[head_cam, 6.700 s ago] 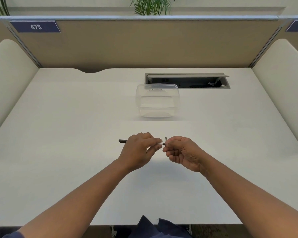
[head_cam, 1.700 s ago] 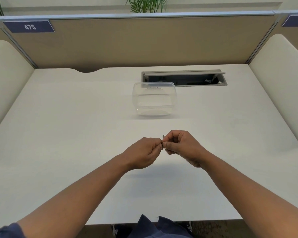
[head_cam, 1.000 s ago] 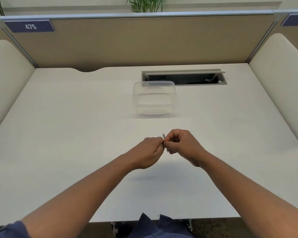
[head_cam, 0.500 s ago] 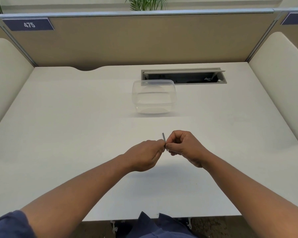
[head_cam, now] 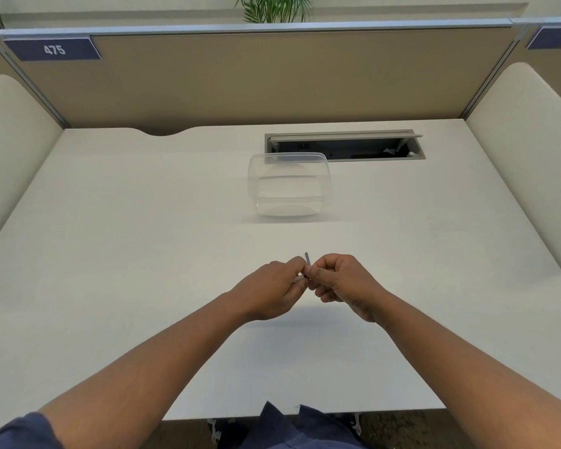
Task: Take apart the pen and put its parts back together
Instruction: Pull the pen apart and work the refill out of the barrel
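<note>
My left hand (head_cam: 272, 291) and my right hand (head_cam: 344, 285) meet fingertip to fingertip above the middle of the white desk (head_cam: 143, 254). Both have curled fingers that pinch small pen parts between them. A short thin grey piece of the pen (head_cam: 307, 259) sticks up between the two hands. A pale sliver of another part shows at my left fingertips. The rest of the pen is hidden inside my hands.
A clear plastic container (head_cam: 289, 186) stands on the desk beyond my hands. Behind it lies an open cable hatch (head_cam: 344, 146). Tan partition walls (head_cam: 272, 76) close the back, and cream panels flank both sides.
The dark pen barrel that stuck out left of my left hand 6.7 s ago is gone from sight. Over the last second the grey piece has risen slightly between my fingers.
</note>
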{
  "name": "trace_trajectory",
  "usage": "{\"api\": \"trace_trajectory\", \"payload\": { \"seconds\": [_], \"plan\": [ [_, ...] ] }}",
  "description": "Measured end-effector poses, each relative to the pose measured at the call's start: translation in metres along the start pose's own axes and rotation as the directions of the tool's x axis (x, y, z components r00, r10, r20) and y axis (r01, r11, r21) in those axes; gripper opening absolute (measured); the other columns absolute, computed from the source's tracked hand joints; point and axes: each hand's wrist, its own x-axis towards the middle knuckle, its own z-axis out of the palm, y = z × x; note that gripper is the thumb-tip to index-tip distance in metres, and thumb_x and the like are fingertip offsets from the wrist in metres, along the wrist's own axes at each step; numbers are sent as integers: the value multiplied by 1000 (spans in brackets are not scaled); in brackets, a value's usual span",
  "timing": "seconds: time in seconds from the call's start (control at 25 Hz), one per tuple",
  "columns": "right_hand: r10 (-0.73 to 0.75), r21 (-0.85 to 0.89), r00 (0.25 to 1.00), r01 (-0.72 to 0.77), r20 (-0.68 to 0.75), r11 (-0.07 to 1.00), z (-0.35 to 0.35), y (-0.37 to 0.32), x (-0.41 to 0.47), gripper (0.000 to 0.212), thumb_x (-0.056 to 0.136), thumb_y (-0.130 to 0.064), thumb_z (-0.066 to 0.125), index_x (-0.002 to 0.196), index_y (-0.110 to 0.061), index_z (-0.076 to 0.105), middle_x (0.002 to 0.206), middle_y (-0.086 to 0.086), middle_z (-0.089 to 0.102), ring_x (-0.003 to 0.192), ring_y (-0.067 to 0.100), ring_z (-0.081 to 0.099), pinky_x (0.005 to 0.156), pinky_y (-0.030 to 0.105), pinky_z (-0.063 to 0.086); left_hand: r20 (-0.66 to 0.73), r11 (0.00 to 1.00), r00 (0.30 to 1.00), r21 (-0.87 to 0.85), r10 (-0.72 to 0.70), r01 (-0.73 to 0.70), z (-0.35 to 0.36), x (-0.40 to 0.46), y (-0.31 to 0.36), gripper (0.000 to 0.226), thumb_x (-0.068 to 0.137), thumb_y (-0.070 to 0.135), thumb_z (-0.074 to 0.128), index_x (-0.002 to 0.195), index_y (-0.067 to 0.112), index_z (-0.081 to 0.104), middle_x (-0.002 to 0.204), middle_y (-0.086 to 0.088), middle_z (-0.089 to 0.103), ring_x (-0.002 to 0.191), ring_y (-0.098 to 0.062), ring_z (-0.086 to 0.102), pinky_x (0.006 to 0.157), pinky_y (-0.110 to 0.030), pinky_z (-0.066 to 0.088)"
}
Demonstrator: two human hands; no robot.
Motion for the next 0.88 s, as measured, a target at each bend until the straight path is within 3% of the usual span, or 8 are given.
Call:
{"api": "trace_trajectory", "payload": {
  "seconds": [0.16,0.32,0.56,0.68,0.72,0.8,0.88],
  "plan": [
    [22,-65,1000,-22,8,998,-2,1,1,20,90,-23,76,87,-3,73,76,7,74,64,13,64,59,21,52,3,999,1000,-47,-16,16,0,-2,-2,10,104,34,48,102,27,41,73,20,57,61,-5,52,53,-28,36],
    [-6,-75,1000,5,-5,997,-1,2,2,8,89,-8,73,88,-1,72,74,8,73,64,15,64,61,24,54,34,993,998,-105,-54,57,-4,-1,-4,11,103,33,52,100,23,48,93,4,69,82,-21,63,69,-41,53],
    [-73,-18,997,73,6,997,0,4,5,8,89,4,70,87,-4,69,72,8,68,64,19,58,64,29,53,14,987,999,-154,-51,53,-5,2,-8,10,100,27,58,95,25,48,87,1,69,79,-23,62,67,-43,51],
    [-41,10,999,41,18,999,0,4,6,4,90,-6,72,89,-3,70,77,8,71,67,18,63,67,27,56,-18,985,998,-165,-54,50,-3,2,-11,15,98,27,61,93,28,47,78,7,64,68,-12,55,57,-31,44],
    [-17,-1,1000,17,18,1000,0,4,7,11,92,-14,73,90,-2,72,78,8,72,68,17,65,67,25,56,-29,985,998,-165,-54,48,-3,3,-12,16,98,27,62,92,28,47,75,9,62,64,-9,52,57,-27,41],
    [12,-50,1000,-11,17,999,0,4,8,20,93,-22,73,91,-2,73,78,9,75,68,15,67,65,24,56,-33,986,998,-159,-54,48,-4,3,-14,17,97,27,64,91,27,48,75,9,61,64,-9,51,57,-27,41],
    [-26,-83,1000,27,9,996,1,4,8,12,92,-15,73,88,-4,74,76,9,74,67,17,66,65,25,56,-33,986,998,-159,-51,46,-5,3,-15,16,96,28,64,91,27,50,76,7,63,67,-13,54,60,-30,44]
  ]
}}
